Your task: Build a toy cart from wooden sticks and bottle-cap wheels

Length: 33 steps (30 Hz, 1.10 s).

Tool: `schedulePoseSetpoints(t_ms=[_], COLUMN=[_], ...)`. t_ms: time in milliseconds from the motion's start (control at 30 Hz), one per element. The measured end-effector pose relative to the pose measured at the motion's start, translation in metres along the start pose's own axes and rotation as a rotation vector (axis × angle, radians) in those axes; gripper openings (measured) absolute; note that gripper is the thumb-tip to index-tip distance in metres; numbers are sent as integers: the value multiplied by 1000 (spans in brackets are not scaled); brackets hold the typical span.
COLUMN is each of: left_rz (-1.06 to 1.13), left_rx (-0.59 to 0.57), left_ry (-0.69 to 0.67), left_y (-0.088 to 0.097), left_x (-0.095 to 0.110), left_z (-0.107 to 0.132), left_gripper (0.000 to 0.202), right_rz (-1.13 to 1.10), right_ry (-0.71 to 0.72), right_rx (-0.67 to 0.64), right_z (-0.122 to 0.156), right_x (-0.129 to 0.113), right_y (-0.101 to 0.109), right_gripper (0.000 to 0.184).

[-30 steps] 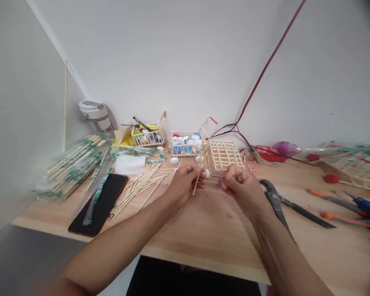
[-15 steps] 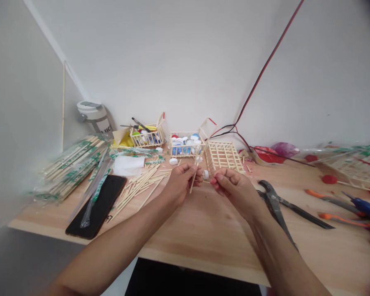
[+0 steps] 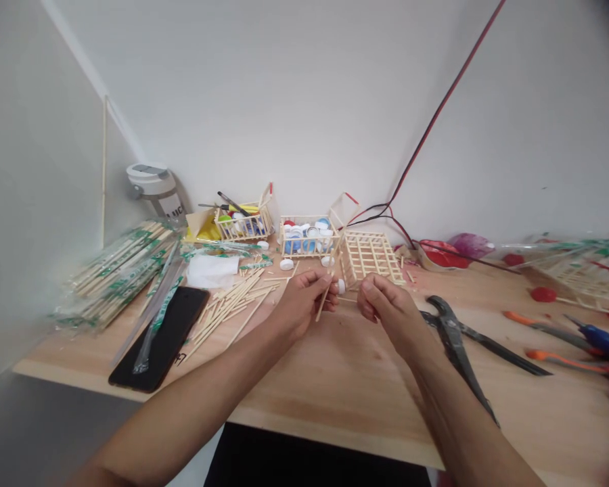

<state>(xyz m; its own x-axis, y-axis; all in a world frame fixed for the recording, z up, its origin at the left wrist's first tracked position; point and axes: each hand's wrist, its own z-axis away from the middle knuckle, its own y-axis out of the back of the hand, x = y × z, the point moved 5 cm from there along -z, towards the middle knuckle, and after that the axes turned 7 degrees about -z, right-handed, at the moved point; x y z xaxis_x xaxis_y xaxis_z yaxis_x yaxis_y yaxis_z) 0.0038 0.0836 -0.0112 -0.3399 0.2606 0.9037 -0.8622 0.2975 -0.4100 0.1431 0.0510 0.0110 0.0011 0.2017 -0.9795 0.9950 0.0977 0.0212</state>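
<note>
A thin wooden stick (image 3: pixel 323 306) slants between the thumb and fingers of my left hand (image 3: pixel 303 301). Just right of those fingertips is a white bottle cap (image 3: pixel 342 287). My right hand (image 3: pixel 390 308) is closed with thumb against fingers, apart from the left hand; whatever it pinches, if anything, cannot be made out. Behind it lies a lattice frame of sticks (image 3: pixel 374 260). A stick basket (image 3: pixel 309 245) filled with blue, white and red caps sits beyond my left hand. Loose cut sticks (image 3: pixel 228 308) are strewn left of that hand.
Pliers (image 3: pixel 454 338) and orange-handled tools (image 3: pixel 553 325) lie at the right. On the left are a black phone (image 3: pixel 162 338), bagged sticks (image 3: pixel 126 270) and a lidded cup (image 3: pixel 157 193). A second basket (image 3: pixel 243 226) holds pens and caps. Red and black wires (image 3: pixel 436 122) hang along the wall.
My right hand has drawn slightly away to the right from my left hand, its fingers curled in more. The left hand still grips the stick, shifted slightly.
</note>
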Motion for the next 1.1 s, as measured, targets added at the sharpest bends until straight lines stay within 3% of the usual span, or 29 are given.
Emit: schedulePoseSetpoints(t_ms=[267,367,533,733,833,933,1100], left_rz=[-29,-37,-44,-61,-71,-72,-86], left_rx=[-10,-9,-41,-50,-60,-93,-123], left_ry=[31,31,24,32,33,27,37], left_y=[1,1,-2,-4,-6,-9,-12], left_x=[-4,-4,-4,-6,-6,-7,-15], left_z=[-1,-1,0,2,2,4,5], left_gripper=[27,25,28,27,27,29,32], right_rz=[-179,-158,49,406,420,476,472], right_ry=[-50,-11,29,106,201,240,244], right_rx=[103,162,227,400,342,265,230], right_z=[1,-1,-1,6,3,-1,-2], right_x=[9,7,1,-10,-10,-5,1], right_y=[8,13,18,24,20,16,13], right_gripper=[53,47,30,41,25,30,22])
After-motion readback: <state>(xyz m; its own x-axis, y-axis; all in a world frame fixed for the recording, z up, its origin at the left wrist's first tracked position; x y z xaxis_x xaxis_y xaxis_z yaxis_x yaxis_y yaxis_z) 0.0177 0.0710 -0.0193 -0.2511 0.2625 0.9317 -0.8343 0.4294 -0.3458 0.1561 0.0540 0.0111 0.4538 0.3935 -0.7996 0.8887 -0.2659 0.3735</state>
